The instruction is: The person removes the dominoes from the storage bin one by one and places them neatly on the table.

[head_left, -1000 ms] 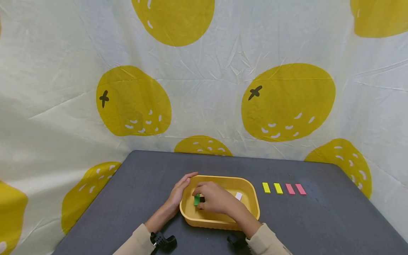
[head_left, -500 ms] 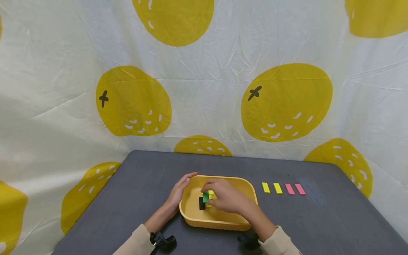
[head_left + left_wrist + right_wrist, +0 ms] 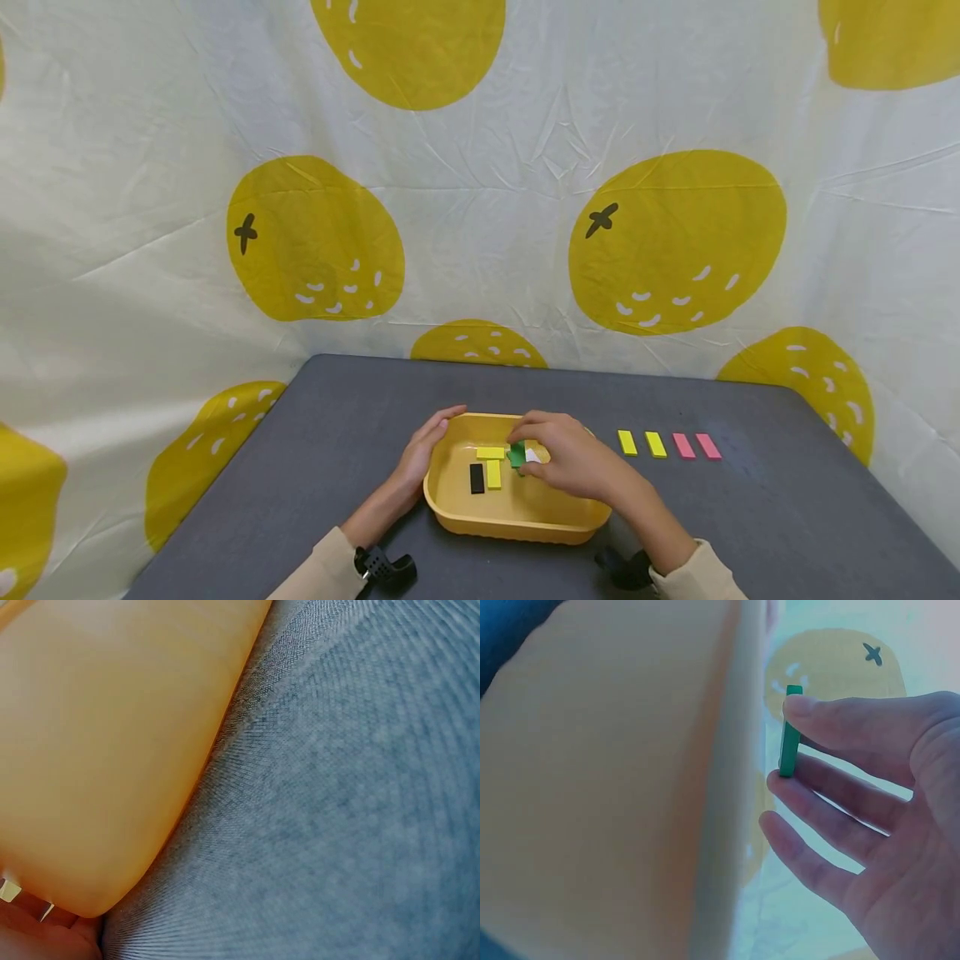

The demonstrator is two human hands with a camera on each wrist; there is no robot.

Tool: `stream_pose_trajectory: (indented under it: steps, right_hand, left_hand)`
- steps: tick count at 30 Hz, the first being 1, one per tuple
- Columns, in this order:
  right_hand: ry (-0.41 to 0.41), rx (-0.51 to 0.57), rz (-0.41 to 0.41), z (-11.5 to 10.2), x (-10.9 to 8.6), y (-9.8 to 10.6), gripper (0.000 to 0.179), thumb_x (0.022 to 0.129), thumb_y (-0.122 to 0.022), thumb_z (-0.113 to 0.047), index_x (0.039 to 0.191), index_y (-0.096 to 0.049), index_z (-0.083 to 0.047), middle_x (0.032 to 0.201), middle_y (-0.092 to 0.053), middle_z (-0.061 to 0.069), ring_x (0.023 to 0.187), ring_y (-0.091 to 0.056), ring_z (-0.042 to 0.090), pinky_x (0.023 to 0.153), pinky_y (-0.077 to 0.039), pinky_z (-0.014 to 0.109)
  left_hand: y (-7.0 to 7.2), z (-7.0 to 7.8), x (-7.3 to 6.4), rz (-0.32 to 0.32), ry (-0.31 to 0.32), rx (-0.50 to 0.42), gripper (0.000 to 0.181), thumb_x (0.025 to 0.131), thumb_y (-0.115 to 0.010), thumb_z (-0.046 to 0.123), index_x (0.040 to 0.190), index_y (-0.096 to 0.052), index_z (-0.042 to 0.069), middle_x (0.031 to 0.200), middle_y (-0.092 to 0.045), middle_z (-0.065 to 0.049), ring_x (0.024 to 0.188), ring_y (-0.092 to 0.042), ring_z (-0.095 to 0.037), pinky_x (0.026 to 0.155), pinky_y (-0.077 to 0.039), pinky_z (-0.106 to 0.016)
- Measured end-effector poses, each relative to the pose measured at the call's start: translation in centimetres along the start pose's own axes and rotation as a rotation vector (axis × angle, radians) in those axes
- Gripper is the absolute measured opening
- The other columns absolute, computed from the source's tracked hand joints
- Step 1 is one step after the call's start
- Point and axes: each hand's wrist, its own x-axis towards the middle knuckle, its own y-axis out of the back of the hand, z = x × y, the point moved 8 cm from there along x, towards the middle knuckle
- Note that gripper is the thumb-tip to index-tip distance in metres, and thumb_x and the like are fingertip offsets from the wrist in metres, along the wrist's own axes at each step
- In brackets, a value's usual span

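Head view: on a dark grey table (image 3: 360, 400), before a pale cloth (image 3: 480, 242) printed with big yellow fruit, two bare hands work at a yellow-orange container (image 3: 525, 532). The left hand (image 3: 417, 460) lies along its left side with fingers extended, not curled round anything, probably to keep it from sliding. The right hand (image 3: 573, 454) reaches inside and pinches a green block (image 3: 517, 454), above the container floor or touching it (I cannot tell which). A white block (image 3: 532, 456) shows just beside, partly hidden by the fingers. Further left inside lie a crosswise yellow block (image 3: 491, 453), a lengthwise yellow block (image 3: 493, 475) and a black block (image 3: 477, 479). Outside, to the right, two yellow tiles (image 3: 627, 442) and two pink tiles (image 3: 683, 446) stand spaced in a row, perhaps so each is easy to pick out. Left wrist view: the container's wall fills one side, with part of the left hand against its lower end. Right wrist view: thumb above, fingers below, the green block is held at its ends, presumably leaving its broad faces free.
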Motion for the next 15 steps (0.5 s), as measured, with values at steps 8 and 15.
stream_pose_trajectory:
  steps: [8,15]
  right_hand:
    - [0.001,-0.015,0.087,1.6,-2.2,2.1,0.029,0.085,-0.084,-0.011,0.113,-0.077,-0.013,0.115,-0.072,-0.001,0.108,-0.070,0.025,0.090,-0.060,0.043]
    - [-0.046,-0.017,0.123,3.4,-3.7,3.6,0.030,0.083,-0.085,-0.010,0.112,-0.077,-0.013,0.113,-0.073,-0.002,0.105,-0.069,0.025,0.085,-0.061,0.041]
  left_hand:
    - [0.1,-0.1,-0.2,-0.011,-0.002,-0.003,0.051,0.114,-0.031,0.034,0.157,-0.043,0.010,0.162,-0.043,-0.012,0.147,-0.045,-0.033,0.122,-0.035,-0.053]
    - [0.1,-0.3,-0.1,-0.011,-0.005,0.005,0.050,0.114,-0.031,0.034,0.156,-0.044,0.010,0.161,-0.043,-0.013,0.145,-0.046,-0.033,0.121,-0.036,-0.053]
